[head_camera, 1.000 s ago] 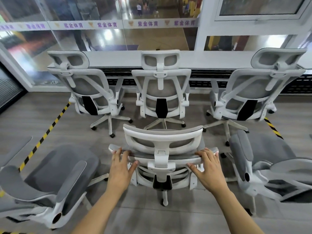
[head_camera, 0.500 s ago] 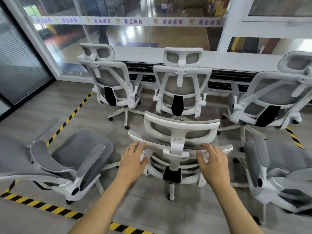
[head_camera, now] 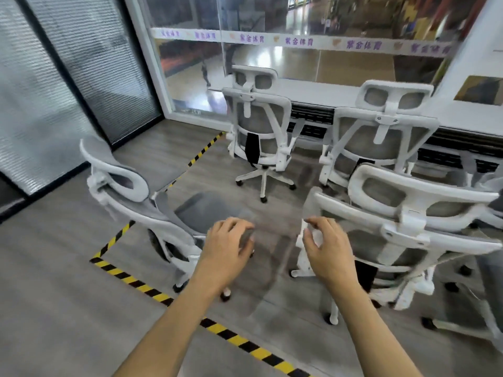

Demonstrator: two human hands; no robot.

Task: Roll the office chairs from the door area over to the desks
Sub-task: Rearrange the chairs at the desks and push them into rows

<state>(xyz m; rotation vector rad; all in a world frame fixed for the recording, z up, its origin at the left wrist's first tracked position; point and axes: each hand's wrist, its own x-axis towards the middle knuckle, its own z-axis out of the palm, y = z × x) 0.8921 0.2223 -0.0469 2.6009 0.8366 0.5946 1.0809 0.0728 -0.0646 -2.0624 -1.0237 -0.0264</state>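
Several white-framed office chairs with grey mesh stand on the grey floor. The chair I was pushing (head_camera: pixel 408 229) is at the right, its back toward me. My right hand (head_camera: pixel 326 248) hovers just off the left edge of its backrest, fingers loosely curled and holding nothing. My left hand (head_camera: pixel 228 248) hangs over the blurred armrest of a side-turned chair (head_camera: pixel 130 197) at the left; whether it touches is unclear. Two more chairs (head_camera: pixel 261 121) (head_camera: pixel 381 131) face the long white desk (head_camera: pixel 313 89) under the window.
Yellow-black floor tape (head_camera: pixel 152 289) runs diagonally below my arms and up toward the desk. A dark-framed glass wall with blinds (head_camera: pixel 54 91) closes the left side. Part of another chair's base (head_camera: pixel 462 325) shows at the lower right.
Both hands came off the chair's backrest. My view swung left, so that chair now sits to the right and the side-turned chair is in front of my left hand.
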